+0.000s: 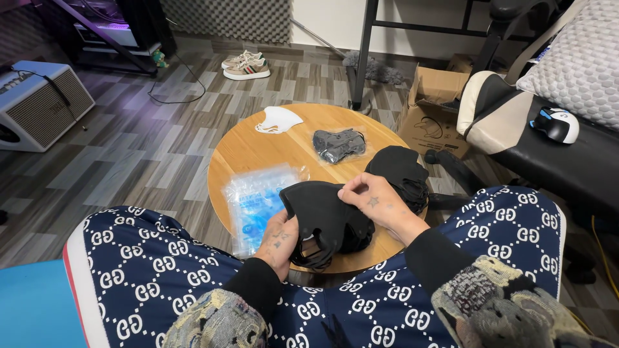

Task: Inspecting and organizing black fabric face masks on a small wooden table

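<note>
Both hands hold one black face mask [322, 216] above the near edge of a round wooden table [258, 151]. My left hand [278, 241] grips its lower left part from below. My right hand [374, 201] pinches its upper right edge. A pile of more black masks [401, 171] lies on the table just beyond my right hand. A clear plastic bag with a blue print [255, 200] lies flat to the left of the held mask. Farther back sit a sealed packet of dark masks [338, 143] and a white mask [277, 120].
An open cardboard box [431, 109] stands on the floor right of the table. A black and white chair [516, 122] with a computer mouse [556, 124] on it is at the right. A pair of sneakers [246, 64] and a speaker cabinet [39, 103] sit on the wood floor.
</note>
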